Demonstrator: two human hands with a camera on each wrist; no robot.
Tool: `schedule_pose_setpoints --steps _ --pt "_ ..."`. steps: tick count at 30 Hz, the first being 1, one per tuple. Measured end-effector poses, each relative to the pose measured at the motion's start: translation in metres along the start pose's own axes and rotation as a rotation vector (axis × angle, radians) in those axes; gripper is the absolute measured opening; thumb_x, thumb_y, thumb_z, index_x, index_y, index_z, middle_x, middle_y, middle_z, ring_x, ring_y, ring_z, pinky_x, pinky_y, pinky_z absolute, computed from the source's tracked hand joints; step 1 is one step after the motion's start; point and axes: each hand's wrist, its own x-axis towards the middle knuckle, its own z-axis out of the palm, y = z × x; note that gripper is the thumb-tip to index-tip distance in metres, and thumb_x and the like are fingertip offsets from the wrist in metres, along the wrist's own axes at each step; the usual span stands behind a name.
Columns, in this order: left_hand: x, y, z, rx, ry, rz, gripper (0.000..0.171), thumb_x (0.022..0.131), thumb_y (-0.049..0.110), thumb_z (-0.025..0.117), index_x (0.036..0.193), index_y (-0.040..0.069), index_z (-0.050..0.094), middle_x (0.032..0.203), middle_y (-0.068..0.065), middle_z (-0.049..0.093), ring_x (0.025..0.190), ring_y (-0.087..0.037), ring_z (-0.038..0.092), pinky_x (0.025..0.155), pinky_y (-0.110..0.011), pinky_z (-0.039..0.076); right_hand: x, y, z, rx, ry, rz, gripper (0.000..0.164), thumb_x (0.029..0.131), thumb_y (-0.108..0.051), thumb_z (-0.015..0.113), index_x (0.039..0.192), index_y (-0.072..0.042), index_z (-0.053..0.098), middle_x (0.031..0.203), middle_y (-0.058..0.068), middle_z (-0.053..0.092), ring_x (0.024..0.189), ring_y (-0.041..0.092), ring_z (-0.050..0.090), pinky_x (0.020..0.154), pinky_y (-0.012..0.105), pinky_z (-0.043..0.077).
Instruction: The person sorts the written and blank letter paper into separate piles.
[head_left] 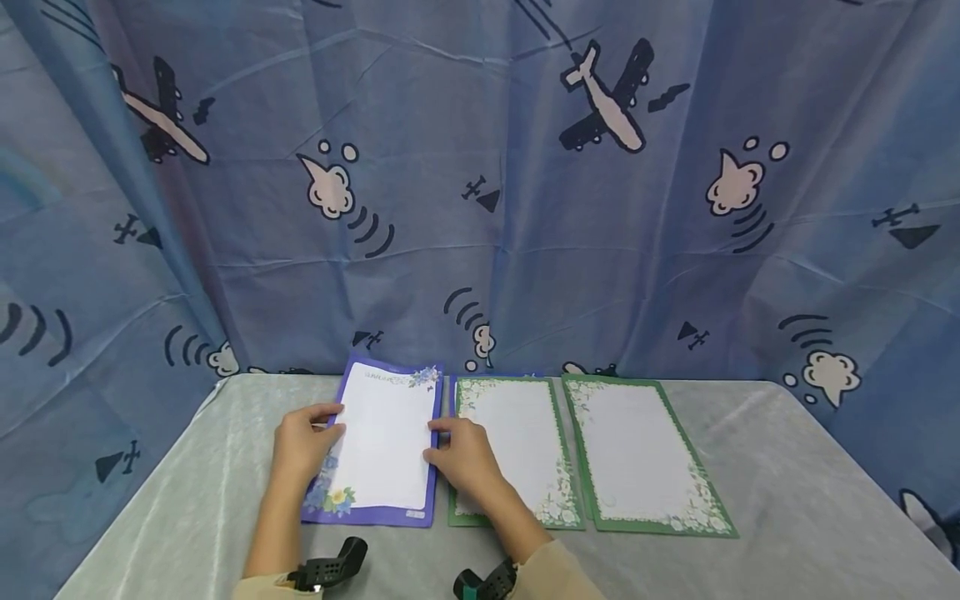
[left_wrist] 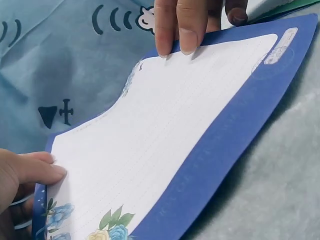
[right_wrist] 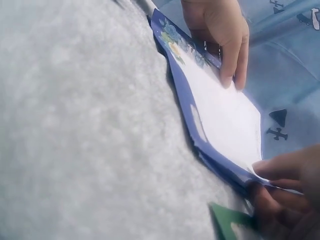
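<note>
A purple-bordered sheet of stationery paper (head_left: 382,446) with blue and yellow flowers is on the left of the table. My left hand (head_left: 302,442) pinches its left edge, and my right hand (head_left: 467,458) pinches the right edge. Between the hands the sheet bows, as the left wrist view of the paper (left_wrist: 150,110) shows. Along its border (right_wrist: 220,167) in the right wrist view, more than one purple layer shows. Right beside my right hand lies a green-bordered sheet (head_left: 513,417), partly covered by the hand and forearm.
Farther right lies a second green-bordered sheet (head_left: 637,442) with white flowers. A purple edge (head_left: 452,396) peeks out from under the middle green sheet. A pale grey cloth covers the table (head_left: 787,500). Behind it hangs a blue curtain (head_left: 420,125) printed with planes.
</note>
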Motion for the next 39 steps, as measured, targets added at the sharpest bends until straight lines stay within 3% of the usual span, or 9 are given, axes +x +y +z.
schedule_pose_setpoints --steps 2,5,9,28,30,35,39 --pt "0.0001 -0.0012 0.0012 0.008 -0.002 0.0 0.033 0.095 0.008 0.067 0.128 0.003 0.068 0.123 -0.024 0.067 0.102 -0.032 0.064 0.088 -0.042 0.053 -0.0003 0.001 0.001 -0.037 0.002 -0.015 0.038 0.082 -0.004 0.079 0.119 0.004 0.071 0.1 0.018 0.075 0.063 0.014 0.054 0.059 0.026 0.048" --pt "0.0001 -0.0017 0.0017 0.018 -0.005 0.016 0.033 0.095 0.007 0.067 0.127 0.002 0.069 0.122 -0.025 0.067 0.101 -0.033 0.064 0.088 -0.044 0.053 -0.0008 0.0027 0.0027 -0.093 0.01 -0.038 0.037 0.081 -0.005 0.08 0.116 0.003 0.073 0.111 0.02 0.075 0.086 0.024 0.069 0.076 0.036 0.059" --pt "-0.0005 -0.0026 0.0022 0.032 -0.003 0.037 0.032 0.093 0.005 0.067 0.124 0.0 0.07 0.119 -0.025 0.068 0.1 -0.033 0.065 0.089 -0.046 0.053 -0.0015 0.0039 0.0044 -0.141 0.027 -0.062 0.035 0.08 -0.006 0.081 0.113 0.002 0.074 0.112 0.019 0.075 0.112 0.035 0.07 0.09 0.047 0.059" --pt "-0.0015 -0.0065 0.0069 0.149 -0.065 0.018 0.039 0.091 0.006 0.071 0.129 -0.003 0.066 0.129 -0.029 0.064 0.105 -0.036 0.062 0.098 -0.055 0.051 -0.0032 0.0037 0.009 -0.251 0.061 -0.091 0.033 0.08 -0.009 0.081 0.111 0.001 0.075 0.113 0.019 0.073 0.109 0.036 0.069 0.09 0.048 0.057" --pt "-0.0018 -0.006 0.0067 0.163 -0.067 0.018 0.04 0.091 0.007 0.071 0.13 -0.004 0.065 0.131 -0.029 0.063 0.112 -0.04 0.062 0.102 -0.057 0.049 -0.0031 0.0035 0.0088 -0.248 0.07 -0.095 0.032 0.082 -0.009 0.08 0.111 0.002 0.075 0.112 0.02 0.073 0.109 0.036 0.069 0.09 0.047 0.058" --pt "-0.0019 -0.0053 0.006 0.186 -0.072 0.018 0.042 0.092 0.009 0.071 0.131 -0.005 0.064 0.137 -0.03 0.059 0.129 -0.047 0.055 0.11 -0.061 0.043 -0.0018 0.0047 0.0078 -0.233 0.164 -0.128 0.024 0.084 -0.01 0.077 0.106 0.001 0.076 0.103 0.016 0.075 0.101 0.031 0.072 0.087 0.042 0.059" --pt "-0.0006 -0.0061 0.0046 0.192 -0.084 0.023 0.042 0.093 0.011 0.07 0.131 -0.005 0.063 0.138 -0.031 0.058 0.13 -0.047 0.054 0.11 -0.061 0.043 -0.0003 0.0065 0.0063 -0.318 0.247 -0.134 0.019 0.085 -0.016 0.078 0.103 -0.007 0.079 0.099 0.007 0.075 0.093 0.025 0.073 0.078 0.038 0.06"
